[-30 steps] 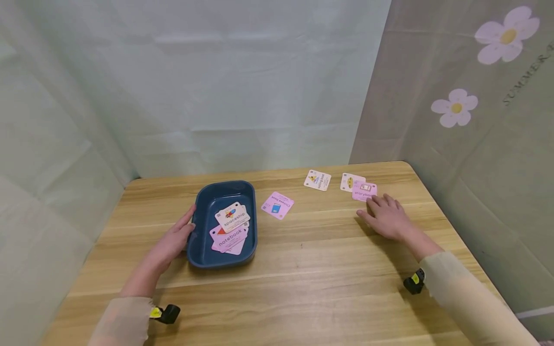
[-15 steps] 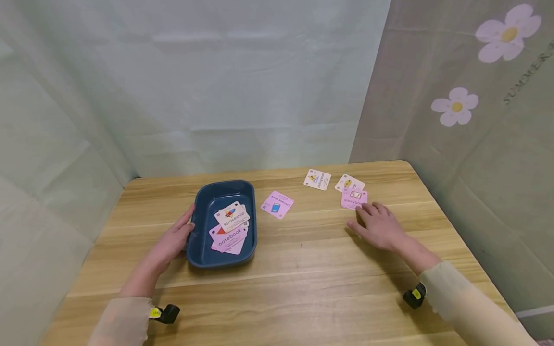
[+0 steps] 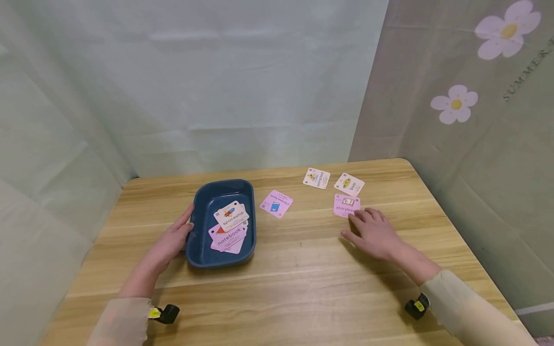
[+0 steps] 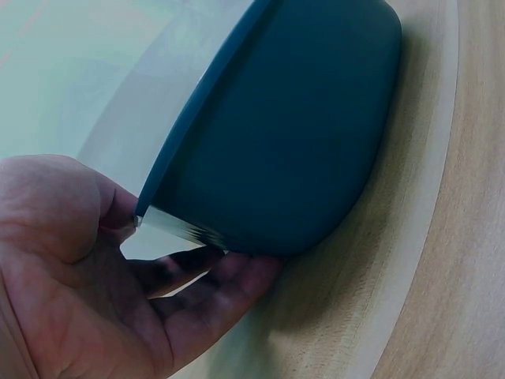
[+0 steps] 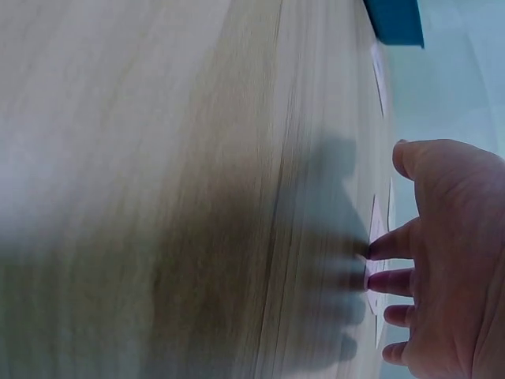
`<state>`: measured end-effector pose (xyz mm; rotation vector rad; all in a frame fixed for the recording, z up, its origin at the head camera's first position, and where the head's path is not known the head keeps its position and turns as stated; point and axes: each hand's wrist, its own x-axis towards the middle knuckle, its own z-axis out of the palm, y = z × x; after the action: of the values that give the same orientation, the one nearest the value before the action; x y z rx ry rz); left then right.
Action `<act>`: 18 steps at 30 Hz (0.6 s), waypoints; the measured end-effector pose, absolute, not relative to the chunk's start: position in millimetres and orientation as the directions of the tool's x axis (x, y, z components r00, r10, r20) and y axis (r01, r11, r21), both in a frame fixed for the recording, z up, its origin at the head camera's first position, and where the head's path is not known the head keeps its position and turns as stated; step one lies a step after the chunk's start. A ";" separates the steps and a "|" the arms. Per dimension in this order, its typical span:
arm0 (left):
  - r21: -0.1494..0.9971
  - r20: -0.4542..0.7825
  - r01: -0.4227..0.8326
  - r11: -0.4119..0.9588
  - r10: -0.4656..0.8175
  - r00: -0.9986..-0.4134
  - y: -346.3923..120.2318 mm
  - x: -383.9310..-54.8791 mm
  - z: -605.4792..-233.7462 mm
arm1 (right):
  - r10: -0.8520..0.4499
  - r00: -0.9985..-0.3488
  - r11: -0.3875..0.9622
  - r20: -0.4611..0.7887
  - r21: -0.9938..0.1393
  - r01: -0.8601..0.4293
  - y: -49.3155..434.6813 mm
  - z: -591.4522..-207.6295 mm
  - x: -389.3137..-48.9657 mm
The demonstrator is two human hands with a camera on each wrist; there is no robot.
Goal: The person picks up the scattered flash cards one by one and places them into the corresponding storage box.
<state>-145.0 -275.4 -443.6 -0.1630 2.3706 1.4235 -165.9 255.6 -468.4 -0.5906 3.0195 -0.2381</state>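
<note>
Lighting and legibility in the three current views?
Head: fairly even light, faint sheen on the table, word on the notebook card legible. Left wrist: blue tray dim, background washed out. Right wrist: soft dark shadows across the table, pale glare at left.

Curtained booth (image 3: 259, 86) with wood-grain table (image 3: 303, 298)

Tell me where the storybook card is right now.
In the head view, the storybook card lies right of centre on the table, just below the boat card, with the right hand at its lower right corner.
</note>
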 end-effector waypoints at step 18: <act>0.824 -0.389 -0.302 0.479 0.091 -0.917 -274.8 -143.3 -441.5 | -0.401 -0.915 0.868 0.054 -0.297 -0.398 259.0 -460.1 -170.8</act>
<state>-143.3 -274.8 -441.5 -0.1768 2.3492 1.4206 -170.8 259.0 -460.1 -0.6472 3.0268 -0.4774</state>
